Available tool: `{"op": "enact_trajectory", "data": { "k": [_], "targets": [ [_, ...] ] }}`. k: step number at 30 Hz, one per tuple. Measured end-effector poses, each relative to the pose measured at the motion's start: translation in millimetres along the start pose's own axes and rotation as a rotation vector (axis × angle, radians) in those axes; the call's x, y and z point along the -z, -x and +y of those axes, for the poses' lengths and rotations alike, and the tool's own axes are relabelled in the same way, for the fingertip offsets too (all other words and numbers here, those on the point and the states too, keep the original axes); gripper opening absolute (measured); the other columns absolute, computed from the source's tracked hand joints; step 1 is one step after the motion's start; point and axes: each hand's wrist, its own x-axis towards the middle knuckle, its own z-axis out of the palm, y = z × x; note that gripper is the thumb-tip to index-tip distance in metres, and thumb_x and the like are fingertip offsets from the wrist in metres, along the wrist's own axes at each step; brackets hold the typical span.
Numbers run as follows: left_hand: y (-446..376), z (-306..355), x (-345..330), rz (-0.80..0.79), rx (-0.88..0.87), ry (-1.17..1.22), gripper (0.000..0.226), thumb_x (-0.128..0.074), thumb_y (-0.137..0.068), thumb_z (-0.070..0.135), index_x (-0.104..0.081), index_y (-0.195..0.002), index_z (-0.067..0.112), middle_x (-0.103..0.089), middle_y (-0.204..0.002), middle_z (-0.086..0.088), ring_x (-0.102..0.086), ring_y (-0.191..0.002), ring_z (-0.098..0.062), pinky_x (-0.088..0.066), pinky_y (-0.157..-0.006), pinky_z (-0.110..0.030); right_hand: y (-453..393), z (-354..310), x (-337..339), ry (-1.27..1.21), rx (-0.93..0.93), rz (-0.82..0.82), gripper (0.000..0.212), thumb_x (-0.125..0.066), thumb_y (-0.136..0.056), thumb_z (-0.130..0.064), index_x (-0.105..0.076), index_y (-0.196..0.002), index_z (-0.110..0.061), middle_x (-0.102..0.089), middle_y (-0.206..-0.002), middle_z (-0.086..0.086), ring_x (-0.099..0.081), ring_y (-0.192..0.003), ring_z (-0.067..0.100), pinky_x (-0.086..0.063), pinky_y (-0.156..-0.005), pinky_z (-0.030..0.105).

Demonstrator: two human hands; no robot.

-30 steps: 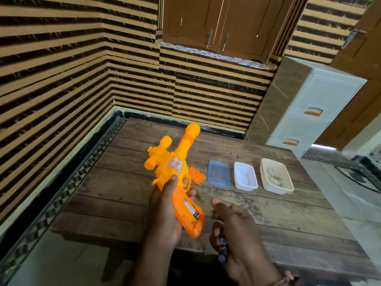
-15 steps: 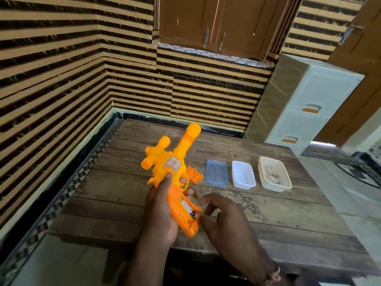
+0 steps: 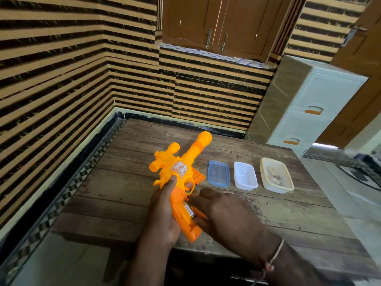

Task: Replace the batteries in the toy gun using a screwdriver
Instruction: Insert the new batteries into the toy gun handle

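Observation:
The orange and yellow toy gun point(image 3: 181, 166) is tilted above the wooden table point(image 3: 123, 182), barrel pointing away. My left hand point(image 3: 162, 213) grips its handle from the left. The battery compartment in the handle is uncovered and a battery point(image 3: 189, 210) lies in it. My right hand point(image 3: 228, 215) reaches in from the right, thumb and fingertips pinched on that battery. The orange compartment cover point(image 3: 199, 176) lies on the table just behind the gun. No screwdriver is clearly visible.
Three small plastic tubs stand in a row right of the gun: a blue-rimmed one point(image 3: 219, 173), a white one point(image 3: 245, 176) and a cream one point(image 3: 276, 178) holding small items. A white drawer unit point(image 3: 305, 108) stands beyond the table's right corner. Striped walls close the left and back.
My right hand, which was low near the table's front edge with batteries in it, has moved up and left to the gun's handle and now pinches the battery in the compartment.

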Motion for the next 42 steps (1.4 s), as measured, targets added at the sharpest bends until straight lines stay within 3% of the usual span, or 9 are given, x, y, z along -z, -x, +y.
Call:
{"op": "enact_trajectory", "data": {
  "k": [4, 12, 22, 26, 30, 33, 37, 40, 42],
  "targets": [
    [0, 4, 2, -0.039, 0.078, 0.015, 0.047, -0.053, -0.091, 0.045, -0.064, -0.111, 0.004, -0.063, -0.090, -0.016, -0.062, -0.075, -0.027, -0.052, -0.066, -0.038, 6, 7, -15, 0.078, 0.024, 0.130, 0.026, -0.050, -0.087, -0.043, -0.064, -0.102, -0.029, -0.059, -0.084, -0.010, -0.063, -0.061, 0.013, -0.044, -0.042, 0.028],
    [1, 5, 0, -0.003, 0.101, 0.044, 0.043, -0.046, -0.098, 0.043, -0.069, -0.092, 0.008, -0.067, -0.076, -0.010, -0.063, -0.066, -0.021, -0.053, -0.060, -0.034, 14, 8, -31, 0.049, 0.028, 0.182, 0.038, -0.064, -0.084, -0.030, -0.053, -0.121, -0.033, -0.057, -0.088, -0.006, -0.060, -0.058, 0.014, -0.044, -0.038, 0.029],
    [2, 5, -2, 0.045, 0.126, 0.095, 0.045, -0.047, -0.097, 0.045, -0.068, -0.097, 0.005, -0.065, -0.085, -0.017, -0.058, -0.080, -0.029, -0.047, -0.080, -0.043, 6, -4, -28, -0.061, -0.039, 0.147, 0.029, -0.044, -0.079, -0.027, -0.061, -0.101, -0.035, -0.056, -0.088, -0.005, -0.057, -0.053, 0.017, -0.039, -0.040, 0.028],
    [2, 5, -2, 0.032, 0.122, 0.078, 0.045, -0.045, -0.098, 0.045, -0.066, -0.092, 0.006, -0.065, -0.077, -0.013, -0.060, -0.068, -0.024, -0.050, -0.064, -0.035, 5, -7, -31, -0.339, -0.142, 0.121, 0.027, -0.045, -0.087, -0.038, -0.057, -0.110, -0.033, -0.055, -0.099, -0.006, -0.060, -0.071, 0.020, -0.049, -0.058, 0.037],
    [2, 1, -3, -0.004, 0.121, 0.046, 0.041, -0.045, -0.098, 0.043, -0.064, -0.099, 0.006, -0.064, -0.078, -0.014, -0.062, -0.056, -0.023, -0.050, -0.045, -0.029, 2, -1, -33, -0.518, -0.197, 0.173, 0.012, -0.059, -0.088, -0.032, -0.048, -0.089, -0.031, -0.051, -0.074, -0.015, -0.050, -0.066, 0.007, -0.046, -0.061, 0.036],
    [3, 1, -4, -0.023, 0.091, 0.018, 0.041, -0.049, -0.096, 0.041, -0.065, -0.102, 0.004, -0.067, -0.081, -0.016, -0.062, -0.066, -0.028, -0.055, -0.064, -0.036, 1, -2, -33, -0.778, -0.289, 0.208, 0.009, -0.059, -0.094, -0.022, -0.051, -0.090, -0.025, -0.057, -0.063, -0.007, -0.050, -0.052, 0.008, -0.042, -0.049, 0.034],
    [-2, -1, 2, 0.048, 0.007, -0.012, 0.049, -0.057, -0.090, 0.043, -0.063, -0.120, 0.005, -0.067, -0.095, -0.016, -0.065, -0.080, -0.031, -0.050, -0.077, -0.043, 0, 5, -26, -1.521, -0.677, 0.253, 0.019, -0.050, -0.100, -0.013, -0.063, -0.113, -0.011, -0.061, -0.074, 0.009, -0.040, -0.040, 0.007, -0.031, -0.038, 0.021],
    [-3, -1, 2, 0.068, -0.021, -0.051, 0.049, -0.056, -0.090, 0.041, -0.063, -0.122, 0.005, -0.069, -0.090, -0.013, -0.066, -0.075, -0.027, -0.051, -0.071, -0.037, 2, 7, -16, -2.159, -0.710, 0.159, 0.024, -0.047, -0.096, -0.007, -0.062, -0.114, 0.000, -0.064, -0.086, 0.011, -0.035, -0.036, 0.007, -0.029, -0.033, 0.015],
    [-2, -1, 0, 0.058, -0.017, -0.053, 0.052, -0.056, -0.089, 0.040, -0.060, -0.125, 0.002, -0.069, -0.089, -0.012, -0.068, -0.072, -0.024, -0.051, -0.070, -0.036, 2, 3, -14, -2.305, -0.680, 0.137, 0.029, -0.047, -0.092, -0.004, -0.057, -0.119, 0.002, -0.062, -0.096, 0.015, -0.036, -0.034, 0.006, -0.031, -0.031, 0.015]
  ]
}}
